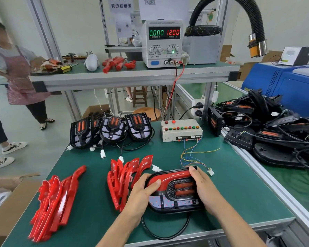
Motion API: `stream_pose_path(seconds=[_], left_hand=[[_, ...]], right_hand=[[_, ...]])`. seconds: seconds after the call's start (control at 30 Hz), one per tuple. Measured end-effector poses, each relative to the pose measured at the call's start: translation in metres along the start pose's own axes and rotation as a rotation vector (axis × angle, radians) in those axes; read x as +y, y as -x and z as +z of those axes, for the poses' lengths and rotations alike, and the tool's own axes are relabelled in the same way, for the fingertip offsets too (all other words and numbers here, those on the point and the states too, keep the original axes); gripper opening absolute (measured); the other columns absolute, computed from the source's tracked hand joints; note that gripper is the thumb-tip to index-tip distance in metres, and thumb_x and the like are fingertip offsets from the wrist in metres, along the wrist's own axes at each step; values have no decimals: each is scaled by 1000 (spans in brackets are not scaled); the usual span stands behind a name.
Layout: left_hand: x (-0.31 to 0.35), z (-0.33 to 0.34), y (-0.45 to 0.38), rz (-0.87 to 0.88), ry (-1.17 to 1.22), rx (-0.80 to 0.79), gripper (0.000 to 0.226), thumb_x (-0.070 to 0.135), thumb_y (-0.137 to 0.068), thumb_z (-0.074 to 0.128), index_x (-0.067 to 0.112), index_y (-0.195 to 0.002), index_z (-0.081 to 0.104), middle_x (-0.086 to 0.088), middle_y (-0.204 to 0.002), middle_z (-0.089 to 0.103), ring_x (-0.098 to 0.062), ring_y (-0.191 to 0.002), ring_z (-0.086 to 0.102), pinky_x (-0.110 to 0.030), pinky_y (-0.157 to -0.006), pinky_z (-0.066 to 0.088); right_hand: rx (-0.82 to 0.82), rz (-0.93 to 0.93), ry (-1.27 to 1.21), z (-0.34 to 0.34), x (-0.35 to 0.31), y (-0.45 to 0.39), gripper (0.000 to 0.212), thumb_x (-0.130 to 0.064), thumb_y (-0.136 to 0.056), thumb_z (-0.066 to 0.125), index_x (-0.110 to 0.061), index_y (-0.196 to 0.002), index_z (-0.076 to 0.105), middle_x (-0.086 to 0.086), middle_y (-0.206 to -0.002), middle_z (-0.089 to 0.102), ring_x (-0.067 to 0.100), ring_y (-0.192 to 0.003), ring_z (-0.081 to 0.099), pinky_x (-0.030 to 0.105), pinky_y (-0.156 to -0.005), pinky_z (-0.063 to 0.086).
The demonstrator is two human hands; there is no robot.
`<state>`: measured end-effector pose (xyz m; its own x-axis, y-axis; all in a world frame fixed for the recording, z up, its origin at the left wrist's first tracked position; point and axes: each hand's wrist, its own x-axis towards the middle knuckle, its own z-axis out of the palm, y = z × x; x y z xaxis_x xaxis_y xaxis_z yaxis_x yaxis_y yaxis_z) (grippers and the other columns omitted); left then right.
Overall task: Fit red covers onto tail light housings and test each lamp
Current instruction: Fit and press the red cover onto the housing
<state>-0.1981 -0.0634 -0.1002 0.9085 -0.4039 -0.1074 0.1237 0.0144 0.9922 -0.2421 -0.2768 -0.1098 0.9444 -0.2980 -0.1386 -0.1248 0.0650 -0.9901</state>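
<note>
A black oval plastic tail light housing (175,205) lies flat at the near centre of the green-matted worktop (239,184), with a glossy red curved plastic cover (169,177) seated along its upper and left edge. The left hand (143,191) clasps the housing's left end, thumb pressed on the red cover; the right hand (202,186) clasps the right end, fingers curled over the top corner. Each grip is closed on the housing. A black cable (165,232) loops from the housing toward the worktop's near edge. Just left of the housing stands a cluster of loose red covers (125,177); a second pile of red covers (55,202) lies farther left. Three uncovered black housings (112,130) stand at the rear left. A beige test box with coloured buttons (181,130) sits behind the hands, its thin wires ending in a white connector (210,171) beside the right hand. On the upper shelf, a white bench power supply (163,43) reads 0.000 and 12.00. A heap of black housings with cables (268,127) occupies the right.
</note>
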Motion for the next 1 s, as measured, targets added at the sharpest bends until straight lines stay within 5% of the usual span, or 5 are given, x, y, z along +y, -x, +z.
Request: stream_pose_path(seconds=[0.1, 0.23, 0.43, 0.63, 1.0], left_hand=[[-2, 3, 0, -2, 42, 31, 19, 46, -98, 64, 30, -101, 74, 1, -107, 77, -17, -104, 72, -29, -93, 50], [-5, 5, -4, 12, -26, 132, 22, 37, -102, 59, 27, -89, 74, -5, -96, 76, -28, -99, 69, -34, -92, 53], [-4, 8, -4, 99, -149, 185, 28, 42, -102, 58, 24, -85, 70, -3, -78, 64, -7, -73, 54, -26, -77, 47], [-2, 13, -1, 144, -190, 253, 32, 38, -102, 57, 14, -84, 67, 13, -64, 49, -1, -60, 42, -12, -60, 39], [1, 16, -4, 135, -189, 254, 36, 42, -101, 59, 13, -80, 67, 13, -61, 50, -2, -57, 42, -14, -55, 38]], right_hand=[[22, -12, 23, 2, -1, 0, 34, -45, -106, 45, -19, -100, 66, 13, -102, 74, 28, -98, 73, 45, -91, 59], [19, -21, 15, 6, -2, 2, 32, -39, -107, 44, -18, -96, 65, 7, -90, 76, 20, -83, 75, 30, -68, 60], [38, -38, 61, 7, -5, 3, 33, -45, -107, 42, -29, -92, 67, 4, -93, 76, 17, -87, 75, 28, -74, 58], [36, -60, -3, 7, -10, 5, 26, -39, -108, 44, -28, -101, 67, 4, -92, 75, 21, -82, 75, 36, -68, 61], [67, -21, -58, 8, -8, 4, 29, -42, -107, 44, -27, -100, 67, 10, -96, 77, 27, -85, 76, 38, -67, 61]])
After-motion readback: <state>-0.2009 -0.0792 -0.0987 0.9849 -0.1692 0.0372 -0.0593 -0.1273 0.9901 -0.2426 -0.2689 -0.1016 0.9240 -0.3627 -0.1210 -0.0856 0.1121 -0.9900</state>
